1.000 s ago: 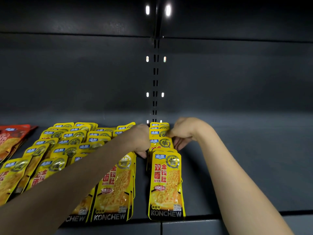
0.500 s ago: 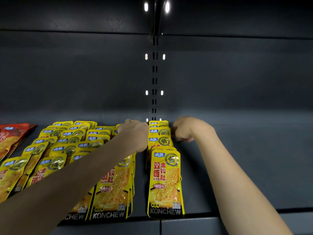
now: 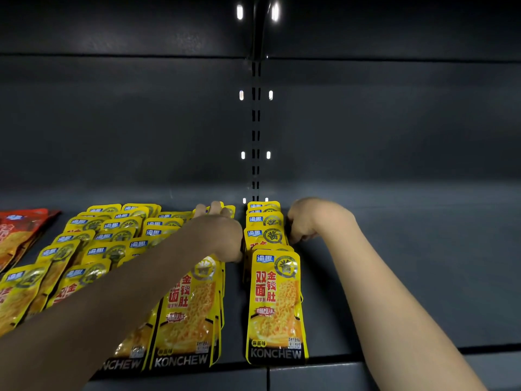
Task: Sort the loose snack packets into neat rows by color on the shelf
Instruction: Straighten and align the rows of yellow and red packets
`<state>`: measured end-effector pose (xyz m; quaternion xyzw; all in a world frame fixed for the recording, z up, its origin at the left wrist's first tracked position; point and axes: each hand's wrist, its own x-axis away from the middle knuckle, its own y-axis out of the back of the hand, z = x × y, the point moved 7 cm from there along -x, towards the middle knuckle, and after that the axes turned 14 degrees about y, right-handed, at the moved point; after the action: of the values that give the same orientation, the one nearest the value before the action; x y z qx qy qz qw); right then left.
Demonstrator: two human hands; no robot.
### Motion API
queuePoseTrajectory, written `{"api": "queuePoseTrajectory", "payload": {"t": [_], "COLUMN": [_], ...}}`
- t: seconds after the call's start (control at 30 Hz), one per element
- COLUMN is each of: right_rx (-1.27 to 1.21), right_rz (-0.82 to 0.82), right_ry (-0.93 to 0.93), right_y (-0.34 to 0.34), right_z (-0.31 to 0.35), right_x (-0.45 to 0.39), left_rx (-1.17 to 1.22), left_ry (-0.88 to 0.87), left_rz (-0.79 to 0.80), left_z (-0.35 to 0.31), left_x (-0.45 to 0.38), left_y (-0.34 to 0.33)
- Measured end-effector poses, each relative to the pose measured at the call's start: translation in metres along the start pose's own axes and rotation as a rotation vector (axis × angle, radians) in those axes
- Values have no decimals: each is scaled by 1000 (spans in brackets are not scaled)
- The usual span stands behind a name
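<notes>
A row of yellow snack packets runs from the shelf's front edge to the back, right of centre. My right hand sits at the right side of this row near the back, its fingers curled and its knuckles against the packets' edges; nothing shows in its grasp. My left hand lies just left of the same row. Its fingers reach over the rearmost yellow packets of the neighbouring row. More yellow packets overlap in rough rows further left.
Red packets lie at the far left of the dark shelf. The back panel has a slotted upright at centre. The shelf's front lip runs along the bottom.
My right hand's fingers have curled in and the hand has shifted back along the row. My left hand has slid further toward the back.
</notes>
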<state>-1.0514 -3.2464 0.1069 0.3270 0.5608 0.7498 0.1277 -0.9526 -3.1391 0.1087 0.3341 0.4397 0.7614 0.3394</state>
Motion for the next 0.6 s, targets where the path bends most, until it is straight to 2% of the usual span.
{"api": "queuePoseTrajectory", "payload": {"t": [0.47,0.6], "right_rx": [-24,89], "right_rz": [41,-10], "right_ry": [67,18], "right_y": [-5,-3], "right_z": [10,4], "right_x": [0,-2], "left_rx": [40,-12], "left_ry": [-42,-27], "left_rz": [36,12], "left_z": [-7,-7], "left_x": [-11,-11], "left_y": [-5,-4]}}
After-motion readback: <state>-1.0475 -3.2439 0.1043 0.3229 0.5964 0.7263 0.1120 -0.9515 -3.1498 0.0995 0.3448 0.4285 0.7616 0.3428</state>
